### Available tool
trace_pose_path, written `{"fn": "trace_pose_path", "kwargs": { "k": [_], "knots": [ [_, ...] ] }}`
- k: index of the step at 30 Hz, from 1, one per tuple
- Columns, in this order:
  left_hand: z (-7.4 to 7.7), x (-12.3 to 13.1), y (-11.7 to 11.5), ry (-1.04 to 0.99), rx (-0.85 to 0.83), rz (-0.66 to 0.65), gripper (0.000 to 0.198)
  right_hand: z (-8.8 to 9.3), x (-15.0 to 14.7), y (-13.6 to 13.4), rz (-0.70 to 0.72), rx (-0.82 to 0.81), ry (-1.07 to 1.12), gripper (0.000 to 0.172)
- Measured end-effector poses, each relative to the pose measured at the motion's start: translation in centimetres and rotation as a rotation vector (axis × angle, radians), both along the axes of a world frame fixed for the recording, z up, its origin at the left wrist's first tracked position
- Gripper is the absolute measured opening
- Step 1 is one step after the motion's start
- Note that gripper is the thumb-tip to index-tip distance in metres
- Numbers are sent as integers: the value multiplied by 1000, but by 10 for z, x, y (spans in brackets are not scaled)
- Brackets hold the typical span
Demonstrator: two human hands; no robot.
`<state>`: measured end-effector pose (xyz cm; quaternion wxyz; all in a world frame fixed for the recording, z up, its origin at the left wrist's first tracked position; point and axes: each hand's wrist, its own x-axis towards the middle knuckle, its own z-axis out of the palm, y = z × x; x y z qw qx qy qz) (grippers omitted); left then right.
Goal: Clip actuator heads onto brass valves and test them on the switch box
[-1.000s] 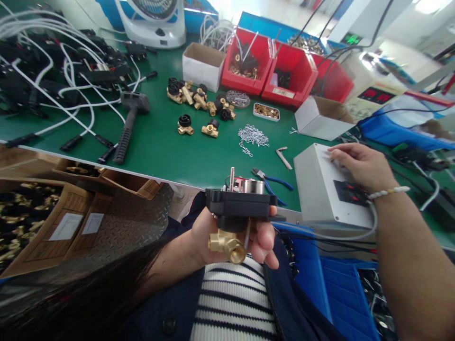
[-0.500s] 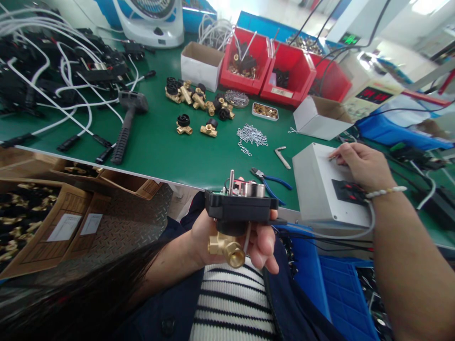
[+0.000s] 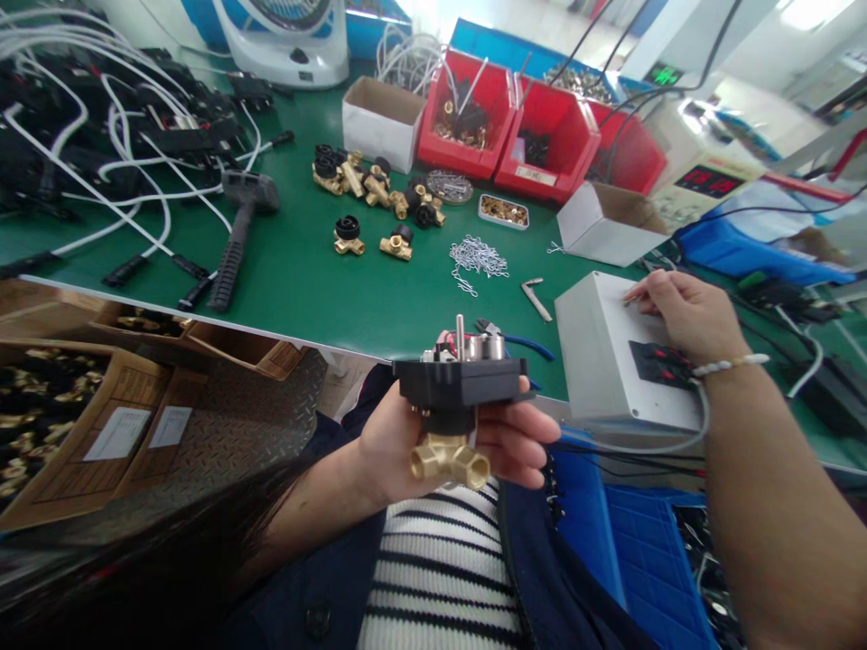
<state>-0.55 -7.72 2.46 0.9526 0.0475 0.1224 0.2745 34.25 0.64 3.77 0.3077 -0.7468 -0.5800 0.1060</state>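
My left hand holds a motorized valve upright in front of my body, its fingers around and under the black housing. On top, the housing is open, showing a metal pin, wires and a silvery motor part. Below it, a brass valve body points two ports towards me. My right hand rests on a grey control box, thumb and forefinger pinched on a small metal toggle switch. Blue-handled cutters lie behind the valve, partly hidden by it.
Brass valve bodies, metal clips and a hammer lie on the green bench. Red bins and a white carton stand behind. Cabled black units fill the left. Cardboard boxes stand below the bench.
The valve has turned in my left hand, so its brass ports now spread to both sides. My left fingers have shifted right and straightened somewhat. My right hand stays on the toggle switch.
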Motion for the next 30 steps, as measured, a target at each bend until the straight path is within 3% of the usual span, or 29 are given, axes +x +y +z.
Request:
{"fn": "trace_pose_path", "kwargs": {
  "k": [4, 8, 13, 30],
  "knots": [
    [6, 1, 7, -56, -16, 0, 69, 0, 1, 0, 15, 7, -4, 77],
    [15, 2, 8, 45, -69, 47, 82, -2, 1, -1, 21, 9, -4, 81],
    [18, 4, 6, 145, -66, 67, 76, -3, 4, -1, 29, 9, 0, 80],
    [17, 0, 6, 141, -5, 8, 76, -5, 9, 0, 66, 8, -6, 75]
  ]
}}
